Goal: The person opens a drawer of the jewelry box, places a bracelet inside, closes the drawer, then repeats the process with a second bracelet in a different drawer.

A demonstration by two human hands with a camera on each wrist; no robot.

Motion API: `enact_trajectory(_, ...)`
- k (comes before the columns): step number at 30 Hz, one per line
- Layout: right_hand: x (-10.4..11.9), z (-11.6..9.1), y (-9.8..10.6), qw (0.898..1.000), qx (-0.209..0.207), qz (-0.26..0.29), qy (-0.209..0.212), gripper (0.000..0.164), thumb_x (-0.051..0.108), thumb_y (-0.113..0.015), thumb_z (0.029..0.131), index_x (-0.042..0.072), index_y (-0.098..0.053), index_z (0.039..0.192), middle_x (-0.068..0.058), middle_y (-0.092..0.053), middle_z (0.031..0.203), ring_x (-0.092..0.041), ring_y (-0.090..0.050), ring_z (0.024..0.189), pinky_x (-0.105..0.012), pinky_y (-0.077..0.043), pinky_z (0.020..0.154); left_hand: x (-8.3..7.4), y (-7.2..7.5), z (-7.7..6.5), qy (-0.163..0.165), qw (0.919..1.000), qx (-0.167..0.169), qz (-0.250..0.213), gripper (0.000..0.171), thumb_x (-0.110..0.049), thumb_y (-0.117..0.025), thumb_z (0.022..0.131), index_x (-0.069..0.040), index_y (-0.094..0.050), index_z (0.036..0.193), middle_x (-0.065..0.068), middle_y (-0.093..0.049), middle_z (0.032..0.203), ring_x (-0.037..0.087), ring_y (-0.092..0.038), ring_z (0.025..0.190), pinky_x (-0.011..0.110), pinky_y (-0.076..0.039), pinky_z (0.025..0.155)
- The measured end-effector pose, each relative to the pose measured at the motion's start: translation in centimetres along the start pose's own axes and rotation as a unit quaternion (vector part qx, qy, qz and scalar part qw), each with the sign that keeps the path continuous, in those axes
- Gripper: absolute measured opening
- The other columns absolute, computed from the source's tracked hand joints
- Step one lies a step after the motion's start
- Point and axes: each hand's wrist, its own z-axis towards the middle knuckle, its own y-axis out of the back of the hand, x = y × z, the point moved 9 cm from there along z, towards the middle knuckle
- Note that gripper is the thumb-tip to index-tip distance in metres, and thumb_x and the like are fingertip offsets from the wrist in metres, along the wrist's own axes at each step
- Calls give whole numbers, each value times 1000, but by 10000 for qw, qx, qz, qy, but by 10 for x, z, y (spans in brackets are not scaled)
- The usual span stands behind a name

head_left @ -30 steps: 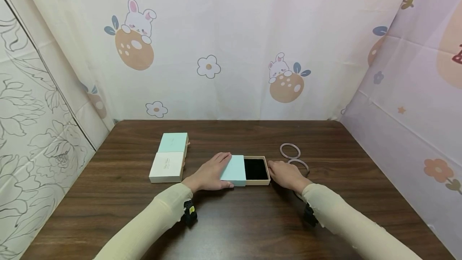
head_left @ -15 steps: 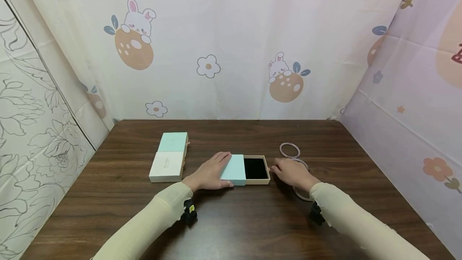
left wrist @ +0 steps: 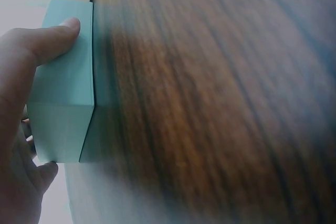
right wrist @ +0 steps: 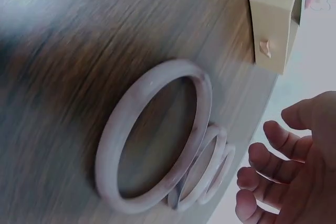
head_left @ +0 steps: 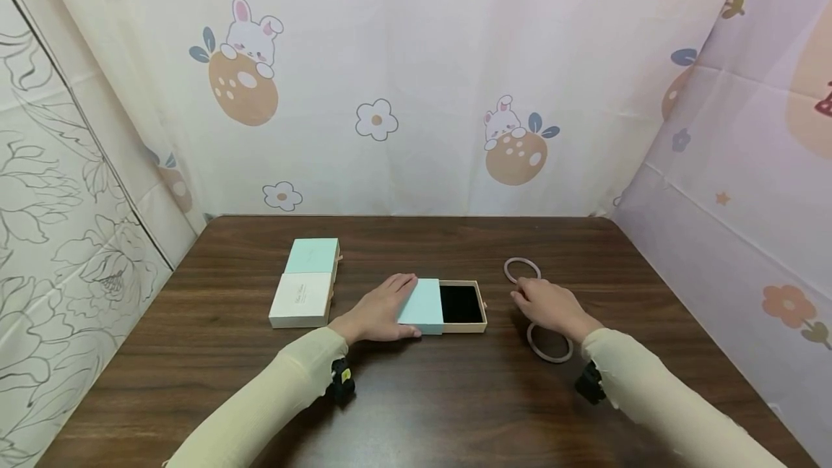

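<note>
A mint drawer box [head_left: 425, 305] lies mid-table, its cream tray [head_left: 481, 328] slid partly out to the right and showing a black lining. My left hand [head_left: 380, 313] grips the mint sleeve, thumb along the near side, as the left wrist view confirms. To the right of the box, my right hand [head_left: 552, 305] hovers over the bangles with loosely bent fingers and nothing in them. One pale mauve bangle [head_left: 549, 360] lies nearest me and another [head_left: 522, 260] farther back. The right wrist view shows three bangles [right wrist: 107, 166]; in the head view my hand hides the middle one.
Two more boxes, one mint [head_left: 312, 256] and one white [head_left: 300, 300], lie end to end at the left. The dark wooden table [head_left: 429, 410] meets a printed curtain [head_left: 429, 157] at its back edge. A small ribbon tab [right wrist: 265, 48] sticks out of the tray's end.
My right hand has let go of the tray's end and moved right, over the bangles, uncovering the nearest one. My left hand and the box have stayed in place.
</note>
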Motion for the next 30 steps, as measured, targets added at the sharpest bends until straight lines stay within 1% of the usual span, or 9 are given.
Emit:
enact_trajectory(4, -8, -5, 2, 10000, -35, 38, -56, 25, 19, -47, 99, 13, -49, 75, 0, -43, 62, -15, -41, 52, -31, -33, 48, 0, -1, 0, 51, 10000, 52, 13, 94, -51, -66, 84, 3, -25, 149, 15, -27, 152, 25, -23, 140, 39, -27, 108)
enact_trajectory(8, -18, -11, 1, 9999, -34, -29, -148, 27, 21, -47, 99, 13, -47, 73, -1, -42, 62, -16, -40, 53, -32, -33, 50, 0, -1, -1, 83, 9999, 67, -14, 94, -51, -66, 84, 2, -25, 149, 15, -27, 153, 25, -23, 140, 40, -28, 108)
enact_trajectory(14, -34, -22, -3, 9994, 35, -91, -321, 25, 22, -48, 99, 13, -48, 75, -1, -44, 64, -16, -41, 55, -32, -33, 50, 0, -2, -1, 89, 9999, 77, -91, 94, -50, -66, 84, 1, -24, 149, 15, -26, 153, 24, -22, 140, 40, -28, 108)
enact_trajectory(23, -50, -40, -4, 9989, 38, -76, -468, 21, 21, -49, 98, 13, -52, 79, 1, -46, 64, -15, -42, 54, -33, -34, 49, 1, -2, 0, 72, 9999, 50, -60, 94, -51, -66, 84, 1, -23, 150, 14, -26, 153, 24, -22, 140, 39, -29, 108)
enact_trajectory(26, -55, -46, -5, 9986, 76, -22, -514, 22, 24, -50, 98, 13, -52, 79, 1, -45, 64, -15, -42, 54, -33, -33, 49, 2, -2, 0, 79, 9999, 46, -60, 94, -51, -66, 84, 1, -24, 150, 14, -26, 153, 24, -22, 140, 39, -28, 108)
enact_trajectory(29, -60, -50, -9, 9981, 206, -26, -584, 26, 31, -52, 98, 12, -51, 80, 0, -45, 64, -15, -43, 55, -33, -34, 50, 2, -2, 0, 91, 9999, 50, -49, 94, -51, -66, 84, 1, -24, 150, 14, -26, 153, 24, -22, 140, 39, -28, 108)
enact_trajectory(30, -61, -52, -11, 9978, 266, -66, -599, 29, 35, -52, 98, 10, -52, 82, 0, -45, 65, -15, -43, 56, -33, -34, 50, 2, -2, -1, 93, 9999, 50, -50, 94, -51, -66, 84, 1, -24, 150, 14, -26, 153, 24, -22, 140, 39, -28, 108)
